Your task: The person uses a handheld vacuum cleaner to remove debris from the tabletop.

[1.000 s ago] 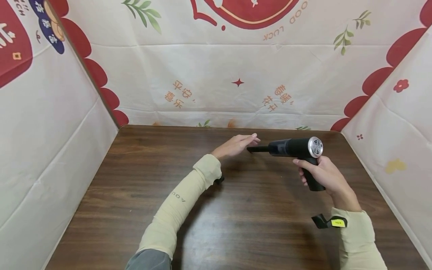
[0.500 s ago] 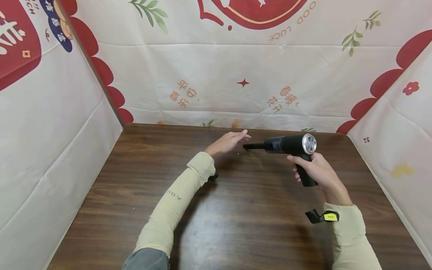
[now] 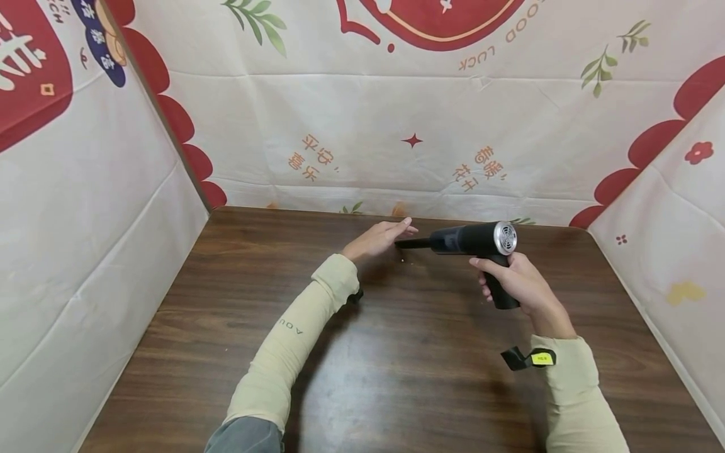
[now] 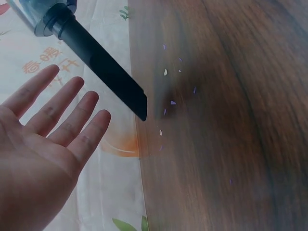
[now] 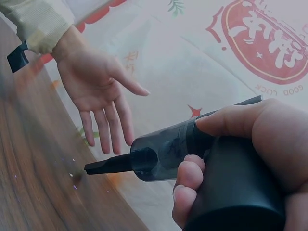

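Note:
My right hand [image 3: 523,286] grips the pistol handle of a black handheld vacuum cleaner [image 3: 472,240] with a silver vented end. Its narrow black nozzle [image 4: 106,67] points left and slants down close over the tabletop. In the right wrist view the smoky clear dust cup [image 5: 163,149] shows ahead of the curled fingers. My left hand [image 3: 376,239] is held beside the nozzle tip, palm toward it, fingers straight and spread, holding nothing. Small purple flecks [image 4: 173,102] and a few pale crumbs [image 4: 165,72] lie scattered on the wood near the nozzle.
The dark brown wooden table [image 3: 362,352] is enclosed by printed white cloth at the back [image 3: 351,113] and on both sides. Its rear edge runs just behind the left hand and nozzle. A black strap [image 3: 527,358] hangs at the right sleeve.
The vacuum cleaner has moved left in the right hand, bringing its nozzle closer to the left hand. The left hand stays spread, shifted slightly left in view as the head view turned a little.

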Demonstrator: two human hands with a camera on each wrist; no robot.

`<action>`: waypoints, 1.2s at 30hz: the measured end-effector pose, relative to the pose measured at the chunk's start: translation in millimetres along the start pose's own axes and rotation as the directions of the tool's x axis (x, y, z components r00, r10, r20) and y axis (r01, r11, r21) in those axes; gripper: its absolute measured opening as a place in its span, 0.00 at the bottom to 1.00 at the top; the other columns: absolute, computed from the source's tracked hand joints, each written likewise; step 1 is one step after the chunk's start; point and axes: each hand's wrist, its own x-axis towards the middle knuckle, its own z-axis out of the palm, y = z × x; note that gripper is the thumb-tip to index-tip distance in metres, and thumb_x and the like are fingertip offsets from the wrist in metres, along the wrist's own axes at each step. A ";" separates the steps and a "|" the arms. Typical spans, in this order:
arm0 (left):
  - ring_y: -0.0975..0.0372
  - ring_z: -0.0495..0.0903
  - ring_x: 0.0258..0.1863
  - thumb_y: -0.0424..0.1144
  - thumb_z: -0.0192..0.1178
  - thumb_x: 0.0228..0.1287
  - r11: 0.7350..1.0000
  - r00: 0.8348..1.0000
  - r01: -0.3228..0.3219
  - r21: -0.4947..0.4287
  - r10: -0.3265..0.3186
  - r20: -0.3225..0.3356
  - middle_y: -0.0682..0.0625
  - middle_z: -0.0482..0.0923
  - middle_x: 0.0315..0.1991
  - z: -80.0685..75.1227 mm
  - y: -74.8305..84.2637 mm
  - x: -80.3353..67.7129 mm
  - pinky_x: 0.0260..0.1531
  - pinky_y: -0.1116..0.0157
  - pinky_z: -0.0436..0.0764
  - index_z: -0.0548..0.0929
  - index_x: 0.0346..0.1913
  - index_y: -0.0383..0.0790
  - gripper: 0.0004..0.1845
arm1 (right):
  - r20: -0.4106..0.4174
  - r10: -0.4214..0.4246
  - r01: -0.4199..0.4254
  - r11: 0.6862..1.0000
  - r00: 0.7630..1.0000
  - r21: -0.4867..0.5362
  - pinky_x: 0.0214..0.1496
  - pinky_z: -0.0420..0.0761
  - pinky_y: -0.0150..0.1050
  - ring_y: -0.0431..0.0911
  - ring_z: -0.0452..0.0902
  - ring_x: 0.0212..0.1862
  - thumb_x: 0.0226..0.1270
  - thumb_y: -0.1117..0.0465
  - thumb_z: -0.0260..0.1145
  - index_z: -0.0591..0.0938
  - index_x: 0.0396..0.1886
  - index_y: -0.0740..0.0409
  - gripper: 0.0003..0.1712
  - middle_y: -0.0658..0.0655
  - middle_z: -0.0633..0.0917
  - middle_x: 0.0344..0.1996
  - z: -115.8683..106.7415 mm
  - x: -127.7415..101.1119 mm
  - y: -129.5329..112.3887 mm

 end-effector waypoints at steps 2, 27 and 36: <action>0.55 0.71 0.68 0.63 0.32 0.78 1.000 1.000 0.006 0.018 -0.006 -0.001 0.45 0.75 0.66 0.1 -1.2 0.0 0.67 0.56 0.70 0.78 0.66 0.47 0.34 | 0.008 -0.003 0.003 1.000 1.000 0.005 0.26 0.84 0.44 0.44 0.77 0.21 0.68 0.47 0.68 0.72 0.44 0.63 0.24 0.52 0.78 0.21 2.4 1.4 -0.6; 0.61 0.69 0.69 0.65 0.28 0.77 0.990 1.000 0.015 0.143 -0.018 0.015 0.50 0.72 0.68 4.8 -2.4 -4.7 0.67 0.60 0.68 0.80 0.64 0.49 0.36 | 0.053 0.004 -0.003 1.000 0.999 -0.013 0.26 0.83 0.46 0.45 0.76 0.21 0.69 0.48 0.67 0.71 0.44 0.65 0.24 0.53 0.78 0.21 7.1 2.7 -4.0; 0.62 0.70 0.68 0.66 0.30 0.76 0.991 1.000 -0.010 0.131 0.009 0.011 0.54 0.75 0.65 8.1 -0.6 -8.0 0.67 0.61 0.68 0.81 0.62 0.47 0.37 | 0.063 0.005 -0.003 1.000 0.998 -0.020 0.27 0.84 0.46 0.45 0.77 0.21 0.70 0.49 0.67 0.71 0.49 0.67 0.27 0.54 0.78 0.23 4.8 -3.6 -5.8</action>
